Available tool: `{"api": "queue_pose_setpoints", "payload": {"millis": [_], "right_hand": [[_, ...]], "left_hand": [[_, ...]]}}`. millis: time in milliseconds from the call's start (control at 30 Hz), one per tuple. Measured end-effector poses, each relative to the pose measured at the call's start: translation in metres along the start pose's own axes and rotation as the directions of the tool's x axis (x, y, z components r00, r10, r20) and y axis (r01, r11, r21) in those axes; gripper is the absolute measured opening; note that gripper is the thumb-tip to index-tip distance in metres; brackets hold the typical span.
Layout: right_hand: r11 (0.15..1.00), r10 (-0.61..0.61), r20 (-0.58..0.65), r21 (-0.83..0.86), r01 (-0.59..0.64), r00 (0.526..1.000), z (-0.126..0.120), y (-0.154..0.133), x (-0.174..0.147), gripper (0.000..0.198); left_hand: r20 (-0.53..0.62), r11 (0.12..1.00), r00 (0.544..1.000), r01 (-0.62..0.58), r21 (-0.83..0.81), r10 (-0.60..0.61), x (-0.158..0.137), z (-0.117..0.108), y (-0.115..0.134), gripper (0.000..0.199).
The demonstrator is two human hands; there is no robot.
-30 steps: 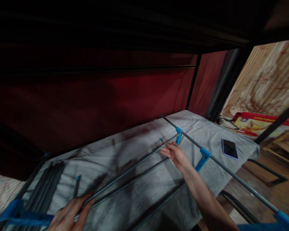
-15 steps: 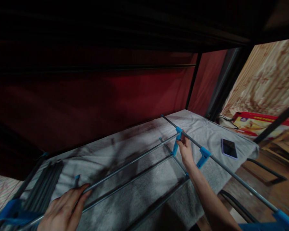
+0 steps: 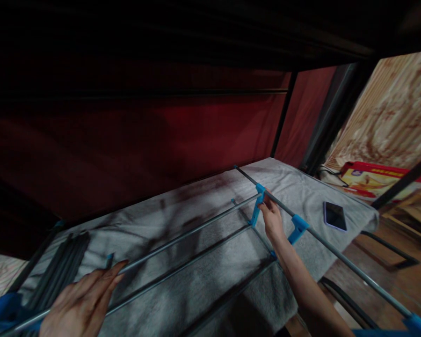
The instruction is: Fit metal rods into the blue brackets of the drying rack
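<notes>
A frame of grey metal tubes joined by blue plastic connectors spans the grey cloth [image 3: 210,276]. My left hand [image 3: 82,299] is closed over the upper long metal tube [image 3: 189,230] at lower left; its fingertips lie along the tube. At the tube's far end, my right hand [image 3: 272,215] grips the blue connector [image 3: 257,206], where the long tube meets a crosswise tube [image 3: 347,260]. A second blue connector [image 3: 298,228] sits further along that crosswise tube, beside my right forearm. Part of the frame at lower left is hidden by my left hand.
Several loose dark tubes [image 3: 61,262] lie together on the cloth at left. A phone [image 3: 334,216] rests near the right edge. Beyond stand a red and yellow box [image 3: 375,180] and a black post [image 3: 340,112]. A dark red panel [image 3: 161,145] closes the back.
My left hand has shifted slightly left and down, along the tube. My right hand keeps its hold on the connector. The view has moved a little.
</notes>
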State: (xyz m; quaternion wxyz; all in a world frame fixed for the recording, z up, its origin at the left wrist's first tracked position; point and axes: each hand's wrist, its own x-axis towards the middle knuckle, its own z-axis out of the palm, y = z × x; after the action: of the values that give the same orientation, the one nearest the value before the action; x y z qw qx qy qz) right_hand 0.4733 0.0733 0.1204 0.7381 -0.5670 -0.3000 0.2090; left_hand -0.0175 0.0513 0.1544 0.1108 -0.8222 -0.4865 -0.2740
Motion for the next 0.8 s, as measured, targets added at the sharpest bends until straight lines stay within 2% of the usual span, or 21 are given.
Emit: {"api": "queue_pose_setpoints", "payload": {"millis": [100, 433, 567, 667, 800], "right_hand": [[1.000, -0.011, 0.020, -0.016, 0.011, 1.000, -0.001, 0.002, 0.001, 0.052], [1.000, 0.003, 0.027, 0.017, -0.004, 1.000, -0.003, 0.003, 0.000, 0.057], [1.000, -0.006, 0.037, -0.001, 0.006, 0.999, -0.004, 0.004, 0.001, 0.058], [1.000, -0.012, 0.041, -0.018, 0.013, 0.999, -0.004, 0.005, 0.001, 0.057], [0.999, -0.036, 0.035, -0.034, 0.037, 0.999, -0.003, 0.004, -0.001, 0.056]], "left_hand": [[0.026, 0.996, 0.996, -0.086, 0.030, 0.086, 0.000, 0.001, -0.009, 0.048], [0.006, 0.993, 0.993, -0.114, 0.024, 0.114, 0.003, 0.000, -0.013, 0.051], [0.012, 0.992, 0.996, -0.088, 0.089, 0.088, 0.006, -0.006, -0.008, 0.047], [0.007, 0.987, 0.993, -0.114, 0.113, 0.114, 0.012, -0.011, -0.002, 0.048], [0.042, 0.991, 0.995, -0.093, 0.096, 0.089, 0.021, -0.018, 0.016, 0.048]]}}
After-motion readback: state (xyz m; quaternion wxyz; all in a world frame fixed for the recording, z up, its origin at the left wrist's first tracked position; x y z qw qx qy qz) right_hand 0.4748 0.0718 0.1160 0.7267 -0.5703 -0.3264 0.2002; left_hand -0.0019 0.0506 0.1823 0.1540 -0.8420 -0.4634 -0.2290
